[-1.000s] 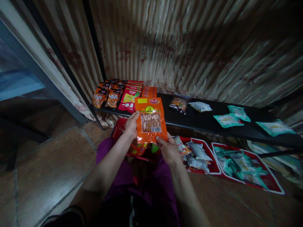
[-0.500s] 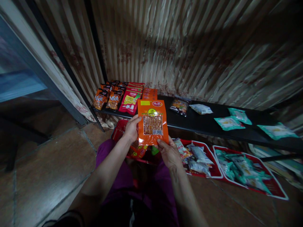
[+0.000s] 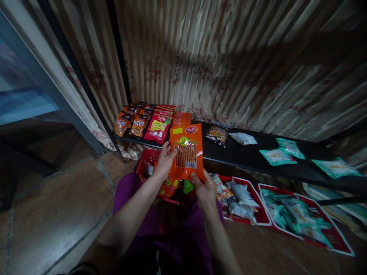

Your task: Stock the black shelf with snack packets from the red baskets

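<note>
An orange snack packet (image 3: pixel 187 152) with a clear window showing brown sticks is held up between both hands. My left hand (image 3: pixel 165 162) pinches its left edge, and my right hand (image 3: pixel 205 190) grips its lower right corner with the thumb in front. Behind it, more orange packets (image 3: pixel 181 119) lie on the black shelf (image 3: pixel 243 152), right of red snack bags (image 3: pixel 159 124) and orange-and-black snack bags (image 3: pixel 139 123). Under my hands is a red basket (image 3: pixel 141 164) with orange packets and a green item in it, partly hidden by my arms.
Farther right on the shelf lie a dark snack bag (image 3: pixel 218 133), a white packet (image 3: pixel 243 138) and green packets (image 3: pixel 278 156). Two more red baskets (image 3: pixel 265 217) with white and green packets stand on the floor. A black shelf post (image 3: pixel 119 53) rises at the left.
The held packet has moved slightly down relative to the view, and its top tilts a little more. Both hands keep hold of it. More of the basket beneath shows.
</note>
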The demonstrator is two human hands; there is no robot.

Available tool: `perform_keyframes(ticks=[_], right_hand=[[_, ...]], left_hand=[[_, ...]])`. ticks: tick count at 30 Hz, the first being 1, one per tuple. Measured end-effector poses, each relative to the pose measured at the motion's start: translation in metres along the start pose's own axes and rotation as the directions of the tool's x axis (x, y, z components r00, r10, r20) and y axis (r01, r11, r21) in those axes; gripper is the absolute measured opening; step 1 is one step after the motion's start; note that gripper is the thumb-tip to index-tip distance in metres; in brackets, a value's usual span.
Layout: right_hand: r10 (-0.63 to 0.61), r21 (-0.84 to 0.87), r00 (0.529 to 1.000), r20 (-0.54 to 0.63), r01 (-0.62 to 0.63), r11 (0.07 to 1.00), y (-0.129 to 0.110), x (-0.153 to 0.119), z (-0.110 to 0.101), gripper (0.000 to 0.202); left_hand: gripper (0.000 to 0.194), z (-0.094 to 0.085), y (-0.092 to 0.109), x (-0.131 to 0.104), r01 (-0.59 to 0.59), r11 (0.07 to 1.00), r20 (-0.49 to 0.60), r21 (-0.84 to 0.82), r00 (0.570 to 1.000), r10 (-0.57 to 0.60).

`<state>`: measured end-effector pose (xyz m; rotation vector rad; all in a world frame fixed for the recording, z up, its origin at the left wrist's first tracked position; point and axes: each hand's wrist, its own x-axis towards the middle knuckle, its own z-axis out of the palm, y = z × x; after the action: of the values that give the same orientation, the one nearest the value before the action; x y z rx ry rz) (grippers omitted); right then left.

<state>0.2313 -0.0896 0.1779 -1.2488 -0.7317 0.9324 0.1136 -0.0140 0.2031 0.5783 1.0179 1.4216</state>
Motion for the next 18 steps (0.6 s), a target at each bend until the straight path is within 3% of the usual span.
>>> perform_keyframes(ticks=[5,10,13,18], right_hand=[[-0.275,-0.330,0.959,0.063,0.280,0.901,-0.006,-0.005,-0.003,0.038],[-0.464,-0.628,0.844,0.269,0.519,0.580,-0.009,-0.016,0.001,0.051],[-0.490,-0.735,0.795,0.359,0.564,0.377,-0.006,-0.022,0.006,0.056],[-0.486,-0.789,0.748,0.453,0.590,0.171,0.001,-0.031,0.013,0.058]], left_hand=[[0.044,0.005,0.001,-0.010,0.037,0.996,0.173,-0.087,0.985,-0.021],[0.038,0.006,0.012,-0.018,0.070,0.981,0.349,-0.179,0.937,-0.004],[0.038,0.004,0.016,-0.020,0.081,0.973,0.351,-0.215,0.936,-0.001],[0.030,-0.002,0.012,-0.020,0.116,0.960,0.312,-0.256,0.950,-0.031]])
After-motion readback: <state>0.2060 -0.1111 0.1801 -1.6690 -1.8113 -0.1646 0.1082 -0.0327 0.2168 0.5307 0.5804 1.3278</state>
